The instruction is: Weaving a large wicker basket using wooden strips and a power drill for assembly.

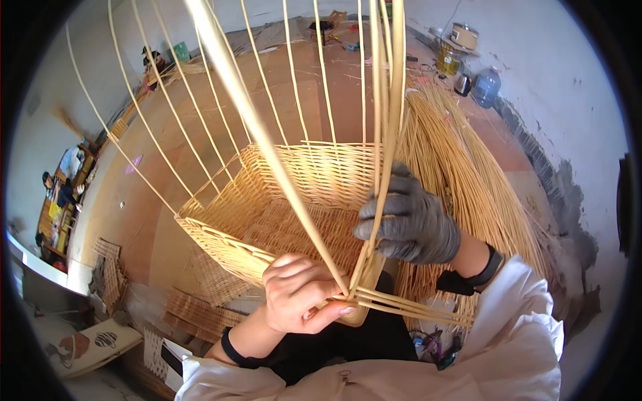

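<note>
A rectangular wicker basket (314,174), partly woven, sits tilted in front of me with tall upright stakes rising from its walls. My bare left hand (297,294) is closed over the near rim beside the corner, thumb and fingers pressed where the rods cross. On my right hand (409,217) is a dark grey glove. Its fingers curl round an upright wicker rod (386,180) at the basket's right side. From the near corner several weaving rods (414,307) stick out to the right. A thick pale stake (267,150) leans across the view above the left hand.
A large bundle of loose wicker rods (461,160) lies to the right. Woven panels (200,311) rest on the floor at left. By the right wall stand a water jug (487,87), a kettle (463,83) and a pot (464,36). Another person (63,194) sits far left.
</note>
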The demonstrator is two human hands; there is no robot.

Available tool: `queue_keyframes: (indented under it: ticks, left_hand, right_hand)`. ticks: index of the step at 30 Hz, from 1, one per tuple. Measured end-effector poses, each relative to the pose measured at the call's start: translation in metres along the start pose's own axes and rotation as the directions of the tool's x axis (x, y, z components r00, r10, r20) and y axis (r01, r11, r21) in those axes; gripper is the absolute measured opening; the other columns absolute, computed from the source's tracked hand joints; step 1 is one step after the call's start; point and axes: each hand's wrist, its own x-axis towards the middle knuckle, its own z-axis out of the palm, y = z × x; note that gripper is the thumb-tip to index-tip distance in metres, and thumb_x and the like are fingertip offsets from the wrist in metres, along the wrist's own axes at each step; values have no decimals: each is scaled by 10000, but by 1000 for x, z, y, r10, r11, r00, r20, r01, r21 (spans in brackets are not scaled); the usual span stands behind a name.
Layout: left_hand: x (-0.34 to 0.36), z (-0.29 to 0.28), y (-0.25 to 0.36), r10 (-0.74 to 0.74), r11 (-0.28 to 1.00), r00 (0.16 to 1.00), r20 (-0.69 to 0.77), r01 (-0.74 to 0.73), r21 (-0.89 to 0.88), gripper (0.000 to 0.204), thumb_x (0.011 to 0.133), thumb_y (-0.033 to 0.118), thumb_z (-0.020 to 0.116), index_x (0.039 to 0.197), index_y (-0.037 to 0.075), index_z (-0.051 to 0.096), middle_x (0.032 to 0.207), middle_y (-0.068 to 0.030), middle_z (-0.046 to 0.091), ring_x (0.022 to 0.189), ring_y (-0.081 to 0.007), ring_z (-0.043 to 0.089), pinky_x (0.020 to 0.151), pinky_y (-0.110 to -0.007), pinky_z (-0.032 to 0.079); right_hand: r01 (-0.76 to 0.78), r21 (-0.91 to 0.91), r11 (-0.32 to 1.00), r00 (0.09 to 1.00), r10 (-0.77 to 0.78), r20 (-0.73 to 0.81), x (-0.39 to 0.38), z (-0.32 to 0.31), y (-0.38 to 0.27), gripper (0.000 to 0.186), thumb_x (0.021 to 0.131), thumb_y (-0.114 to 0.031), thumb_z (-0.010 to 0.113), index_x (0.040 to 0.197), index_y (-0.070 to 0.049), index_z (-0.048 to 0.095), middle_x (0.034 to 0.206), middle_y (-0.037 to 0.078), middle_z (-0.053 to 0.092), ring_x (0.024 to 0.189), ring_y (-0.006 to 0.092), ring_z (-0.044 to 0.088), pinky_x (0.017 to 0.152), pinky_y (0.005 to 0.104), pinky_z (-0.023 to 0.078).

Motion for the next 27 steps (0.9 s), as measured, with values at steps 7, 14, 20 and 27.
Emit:
queue_keyframes:
  ticks: [7,14,20,27]
  left_hand:
    - [-2,-3,5,-31,999,1000,6,30,10,248,737,354,692,712,126,597,741,-11,658,685,-168,624,676,-271,410]
    - [9,-19,2,37,999,979,202,-39,7,278,821,393,596,821,116,565,959,-96,661,857,-239,631,778,-308,419]
    - [13,-22,2,-102,989,950,296,129,-73,340,794,406,628,798,76,547,1044,-136,647,692,-184,611,658,-297,458]
    - [25,-17,-24,-200,896,913,356,318,-311,257,737,231,711,806,49,544,1066,-144,632,710,-172,650,584,-255,499]
  right_hand:
    - [-146,-366,919,904,274,328,29,-39,-40,168,668,-257,670,821,-192,648,688,-40,570,643,160,561,564,346,444]
    - [-366,127,922,931,363,47,-10,-18,38,307,702,-388,703,768,-90,669,665,59,603,757,223,600,686,358,483]
    - [-638,-308,706,482,678,555,-40,-16,52,496,708,-555,637,745,-61,648,708,124,604,729,272,603,679,365,476]
    - [-406,-158,900,879,432,201,31,-61,-3,304,808,-353,563,882,-64,621,770,113,613,729,276,614,661,351,498]
